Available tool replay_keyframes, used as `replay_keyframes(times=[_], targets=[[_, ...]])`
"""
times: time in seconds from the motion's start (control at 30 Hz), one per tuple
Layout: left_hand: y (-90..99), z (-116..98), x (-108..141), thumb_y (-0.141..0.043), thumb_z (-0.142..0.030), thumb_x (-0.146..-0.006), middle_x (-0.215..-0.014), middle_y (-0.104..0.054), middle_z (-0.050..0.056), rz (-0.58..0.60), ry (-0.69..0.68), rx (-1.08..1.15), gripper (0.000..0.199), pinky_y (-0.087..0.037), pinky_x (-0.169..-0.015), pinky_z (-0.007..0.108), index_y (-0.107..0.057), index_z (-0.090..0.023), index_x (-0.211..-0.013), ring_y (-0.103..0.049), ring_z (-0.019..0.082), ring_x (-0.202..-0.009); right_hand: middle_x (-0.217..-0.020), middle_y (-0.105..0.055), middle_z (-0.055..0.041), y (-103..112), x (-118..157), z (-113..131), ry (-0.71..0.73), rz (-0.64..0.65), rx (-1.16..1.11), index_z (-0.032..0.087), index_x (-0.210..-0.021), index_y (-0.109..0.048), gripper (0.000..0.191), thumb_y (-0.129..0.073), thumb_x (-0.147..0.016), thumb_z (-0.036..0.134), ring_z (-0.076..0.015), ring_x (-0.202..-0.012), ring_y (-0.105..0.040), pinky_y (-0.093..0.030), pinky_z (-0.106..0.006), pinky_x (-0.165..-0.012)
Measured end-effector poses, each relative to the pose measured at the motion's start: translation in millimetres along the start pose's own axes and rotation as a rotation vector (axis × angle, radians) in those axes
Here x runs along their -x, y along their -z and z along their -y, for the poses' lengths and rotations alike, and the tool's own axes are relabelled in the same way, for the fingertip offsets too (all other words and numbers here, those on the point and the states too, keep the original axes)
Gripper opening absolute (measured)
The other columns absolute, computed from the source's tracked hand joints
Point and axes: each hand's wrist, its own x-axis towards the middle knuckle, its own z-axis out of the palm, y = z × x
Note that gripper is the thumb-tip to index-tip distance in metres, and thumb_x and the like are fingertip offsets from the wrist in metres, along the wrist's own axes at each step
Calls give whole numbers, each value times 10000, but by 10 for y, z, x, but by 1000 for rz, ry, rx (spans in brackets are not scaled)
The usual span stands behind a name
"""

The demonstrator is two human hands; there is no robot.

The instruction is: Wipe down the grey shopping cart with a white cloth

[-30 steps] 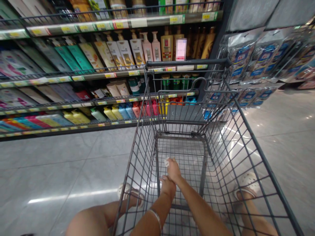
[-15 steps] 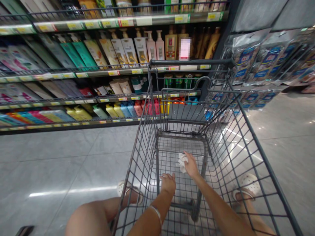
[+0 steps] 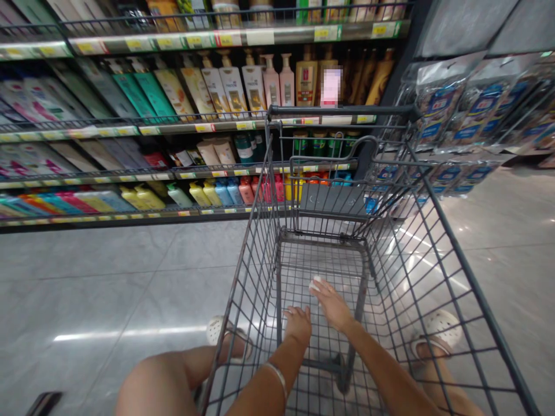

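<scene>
One change: your right hand (image 3: 333,305) lies flatter, gripping white tissue (image 3: 315,283), maybe rubbing the cart (image 3: 333,199); your left hand (image 3: 298,325), nearer, is loose.

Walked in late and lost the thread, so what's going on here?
A person's right hand holds a small piece of white tissue down inside a wire shopping cart. Their left hand is in the cart too, to the left and apart, with nothing visible in its grasp; whether it touches the wires is unclear. The cart stands in front of shelves of bottles.
</scene>
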Motion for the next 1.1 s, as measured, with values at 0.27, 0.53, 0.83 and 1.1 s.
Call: replay_keyframes(times=[0.27, 0.53, 0.83, 1.1], targets=[[25, 16, 7, -559, -388, -888, -1266, -558, 94, 8, -27, -5, 423, -474, -956, 509, -511, -190, -1258, -553, 245, -1141, -1386, -542, -46, 31, -18, -218, -61, -25, 73, 227, -1273, -589, 563, -342, -826, -10, -197, -1346, -400, -320, -374, -1125], [115, 28, -14, -561, -395, -885, -1254, -563, 92, 19, -71, 12, 417, -472, -955, 496, -522, -182, -1241, -560, 235, -1121, -1318, -570, -83, 82, 45, -396, -207, -78, 141, 199, -1246, -589, 516, -377, -823, -6, -220, -1258, -458, -314, -380, -1099], [127, 24, -40, -562, -386, -886, -1245, -567, 90, -1, -62, -1, 407, -487, -939, 485, -525, -181, -1236, -569, 229, -1106, -1340, -514, -157, 165, -46, -384, -361, -123, 174, 130, -1308, -516, 457, -430, -864, 63, -252, -1268, -446, -310, -415, -1087], [51, 45, -96, -563, -391, -885, -1247, -565, 91, -7, -78, -8, 409, -490, -933, 484, -524, -182, -1234, -568, 230, -1104, -1432, -431, -105, 106, -239, -211, -312, 25, 176, 197, -1322, -485, 467, -603, -878, 280, -284, -1295, -432, -377, -520, -1054]])
